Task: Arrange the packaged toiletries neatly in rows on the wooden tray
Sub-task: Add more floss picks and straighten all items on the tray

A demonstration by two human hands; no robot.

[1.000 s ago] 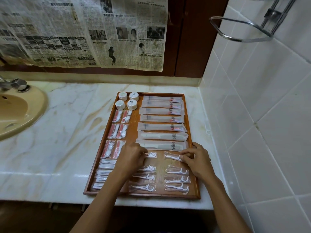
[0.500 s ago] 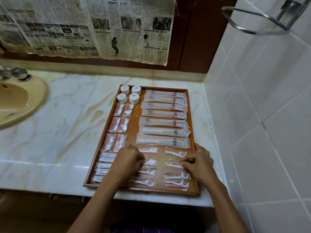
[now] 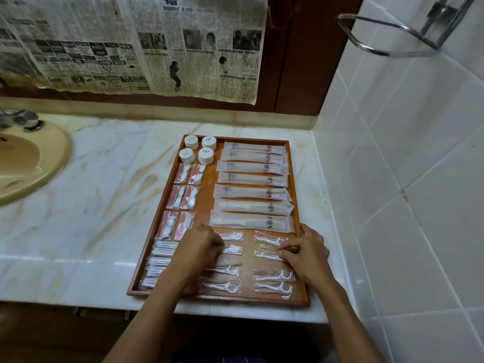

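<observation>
A wooden tray (image 3: 209, 204) lies on the marble counter with packaged toiletries in rows. Round white soaps (image 3: 200, 152) sit at its far left, red-and-white packets (image 3: 187, 196) below them, long toothbrush and comb packets (image 3: 252, 189) on the right. Cotton-swab packets (image 3: 159, 263) lie at the near left. Floss-pick packets fill the near part in two columns. My left hand (image 3: 196, 250) pinches the second floss packet (image 3: 233, 249) of the left column. My right hand (image 3: 305, 254) pinches the second floss packet (image 3: 267, 252) of the right column.
A beige sink (image 3: 28, 163) with a tap is set in the counter at the left. Newspaper (image 3: 131, 43) covers the wall behind. White tiled wall (image 3: 406, 179) stands close on the tray's right, with a chrome ring holder (image 3: 387, 35) above.
Both hands have moved from the first floss-pick row toward me to the second row; the view shifted slightly.
</observation>
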